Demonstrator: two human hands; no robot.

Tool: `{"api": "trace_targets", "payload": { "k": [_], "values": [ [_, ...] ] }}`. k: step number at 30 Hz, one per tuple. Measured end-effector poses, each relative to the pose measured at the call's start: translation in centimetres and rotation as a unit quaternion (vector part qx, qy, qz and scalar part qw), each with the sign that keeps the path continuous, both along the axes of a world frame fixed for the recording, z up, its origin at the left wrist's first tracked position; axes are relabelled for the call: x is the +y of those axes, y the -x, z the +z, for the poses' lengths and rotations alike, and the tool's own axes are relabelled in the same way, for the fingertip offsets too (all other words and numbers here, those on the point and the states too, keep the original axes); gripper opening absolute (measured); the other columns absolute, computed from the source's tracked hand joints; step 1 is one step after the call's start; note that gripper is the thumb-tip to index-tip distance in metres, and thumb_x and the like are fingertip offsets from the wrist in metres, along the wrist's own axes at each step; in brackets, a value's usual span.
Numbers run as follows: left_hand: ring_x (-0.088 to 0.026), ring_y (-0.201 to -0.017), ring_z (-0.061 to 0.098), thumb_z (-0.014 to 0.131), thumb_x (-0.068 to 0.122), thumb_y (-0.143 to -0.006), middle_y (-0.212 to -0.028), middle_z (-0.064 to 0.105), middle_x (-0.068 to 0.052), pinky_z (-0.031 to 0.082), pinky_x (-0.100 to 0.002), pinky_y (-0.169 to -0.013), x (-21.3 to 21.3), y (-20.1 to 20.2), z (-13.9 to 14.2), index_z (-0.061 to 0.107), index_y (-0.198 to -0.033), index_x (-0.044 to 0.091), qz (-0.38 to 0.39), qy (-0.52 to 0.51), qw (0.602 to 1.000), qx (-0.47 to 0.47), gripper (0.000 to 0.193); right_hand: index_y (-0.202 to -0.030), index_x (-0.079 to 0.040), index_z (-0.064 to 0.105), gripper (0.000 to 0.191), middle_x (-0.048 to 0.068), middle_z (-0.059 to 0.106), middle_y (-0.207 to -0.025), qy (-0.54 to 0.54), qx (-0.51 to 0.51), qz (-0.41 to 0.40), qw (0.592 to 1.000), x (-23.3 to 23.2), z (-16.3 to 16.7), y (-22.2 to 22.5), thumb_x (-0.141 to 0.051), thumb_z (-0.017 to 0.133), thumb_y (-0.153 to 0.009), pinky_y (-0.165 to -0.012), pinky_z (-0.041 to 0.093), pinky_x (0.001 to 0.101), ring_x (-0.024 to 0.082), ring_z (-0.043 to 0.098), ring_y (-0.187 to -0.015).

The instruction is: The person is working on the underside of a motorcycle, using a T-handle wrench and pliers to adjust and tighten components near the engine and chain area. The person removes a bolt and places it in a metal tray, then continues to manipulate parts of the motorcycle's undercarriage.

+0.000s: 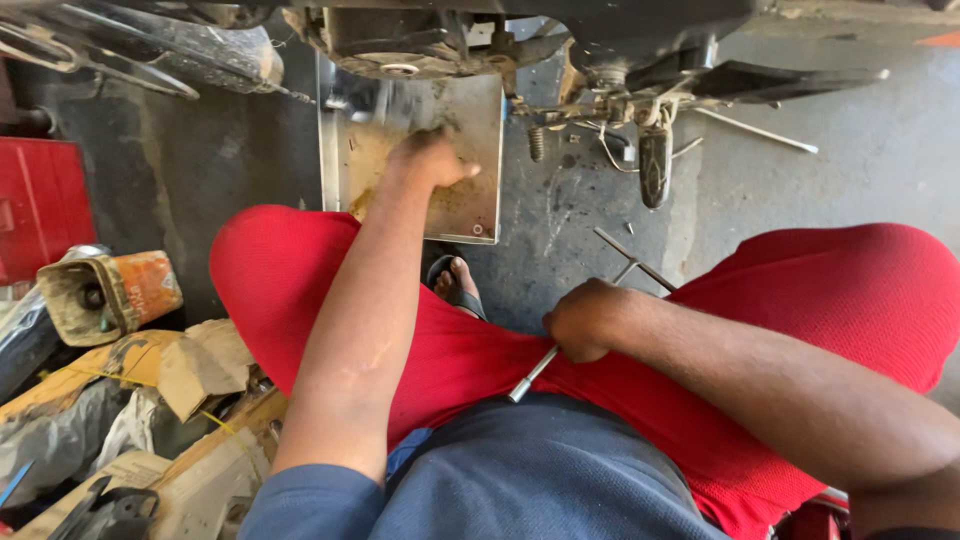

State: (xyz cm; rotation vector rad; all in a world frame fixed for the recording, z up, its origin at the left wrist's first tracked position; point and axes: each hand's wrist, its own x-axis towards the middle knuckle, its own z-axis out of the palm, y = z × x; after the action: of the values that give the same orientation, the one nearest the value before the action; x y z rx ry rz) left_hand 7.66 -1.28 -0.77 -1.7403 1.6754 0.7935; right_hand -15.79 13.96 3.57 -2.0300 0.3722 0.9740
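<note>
1. The left hand (432, 158) is stretched forward and rests on a flat metal tray (470, 205) lying on the concrete floor (880, 150) under the motorcycle underside (520, 35); the fingers curl loosely, gripping nothing that can be made out.
2. The right hand (585, 320) is closed around a T-handle socket wrench (560, 350), held low between the knees in red shorts (840, 290); its socket end points toward the body, its crossbar toward the floor.
3. The tray's near edge sits just beyond a sandalled foot (455, 285); its far edge runs under the engine, so room there is tight.
4. To the right the floor opens out, with only a thin rod (755, 130) lying on it and a footpeg (655, 165) hanging down.
5. The left side is crowded: a red box (40, 205), an orange can (115, 295) on its side, cardboard scraps (195, 365).
6. The tray is dull steel, stained with yellow-brown grime; the wrench is slim, bright and silver.
</note>
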Motion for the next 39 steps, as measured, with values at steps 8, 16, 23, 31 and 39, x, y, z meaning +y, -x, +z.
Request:
{"api": "trace_targets", "payload": {
  "k": [8, 16, 23, 31, 39],
  "values": [
    [-0.03, -0.129, 0.061, 0.064, 0.052, -0.091, -0.138, 0.065, -0.01, 0.047, -0.046, -0.108, 1.9, 0.7, 12.1, 0.049, -0.15, 0.025, -0.073, 0.032, 0.981, 0.179, 0.067, -0.114, -0.009, 0.07, 0.031, 0.019, 0.072, -0.112, -0.026, 0.018, -0.001, 1.0, -0.1, -2.8, 0.0, -0.023, 0.061, -0.088, -0.091, 0.055, 0.05, 0.038, 0.068, -0.109],
    [-0.031, -0.116, 0.062, 0.066, 0.062, -0.089, -0.128, 0.064, -0.012, 0.048, -0.049, -0.097, 1.9, -3.4, 11.2, 0.06, -0.132, 0.016, -0.15, -0.037, 0.973, 0.171, 0.063, -0.119, -0.009, 0.062, 0.036, 0.019, 0.073, -0.111, 0.065, 0.113, -0.149, 0.98, -1.4, -7.7, -0.4, -0.036, 0.058, -0.096, -0.093, 0.054, 0.0511, 0.039, 0.069, -0.108],
    [-0.03, -0.095, 0.076, 0.064, 0.054, -0.096, -0.102, 0.08, -0.014, 0.055, -0.046, -0.086, -0.8, -3.5, 9.3, 0.08, -0.109, 0.005, -0.198, -0.054, 0.961, 0.186, 0.053, -0.125, -0.012, 0.057, 0.045, 0.017, 0.072, -0.112, 0.132, 0.11, -0.252, 0.952, -2.5, -13.3, 0.3, -0.033, 0.071, -0.088, -0.094, 0.054, 0.0507, 0.039, 0.067, -0.111],
    [-0.027, -0.106, 0.07, 0.068, 0.051, -0.087, -0.116, 0.074, -0.01, 0.053, -0.042, -0.092, -2.5, -5.3, 7.9, 0.071, -0.12, 0.016, -0.092, 0.004, 0.951, 0.296, 0.049, -0.127, -0.006, 0.053, 0.041, 0.021, 0.075, -0.094, 0.061, 0.193, -0.207, 0.957, -2.0, -15.7, 0.4, -0.027, 0.066, -0.094, -0.073, 0.06, 0.0495, 0.036, 0.075, -0.083],
    [-0.032, -0.124, 0.06, 0.069, 0.054, -0.089, -0.136, 0.063, -0.015, 0.047, -0.045, -0.103, -2.4, -4.8, 4.2, 0.056, -0.138, 0.013, -0.111, 0.001, 0.957, 0.269, 0.065, -0.146, -0.016, 0.043, 0.06, 0.022, 0.075, -0.089, -0.031, 0.208, -0.297, 0.931, -4.0, -8.8, -3.1, -0.042, 0.062, -0.096, -0.065, 0.06, 0.0459, 0.036, 0.075, -0.074]
  ]
}}
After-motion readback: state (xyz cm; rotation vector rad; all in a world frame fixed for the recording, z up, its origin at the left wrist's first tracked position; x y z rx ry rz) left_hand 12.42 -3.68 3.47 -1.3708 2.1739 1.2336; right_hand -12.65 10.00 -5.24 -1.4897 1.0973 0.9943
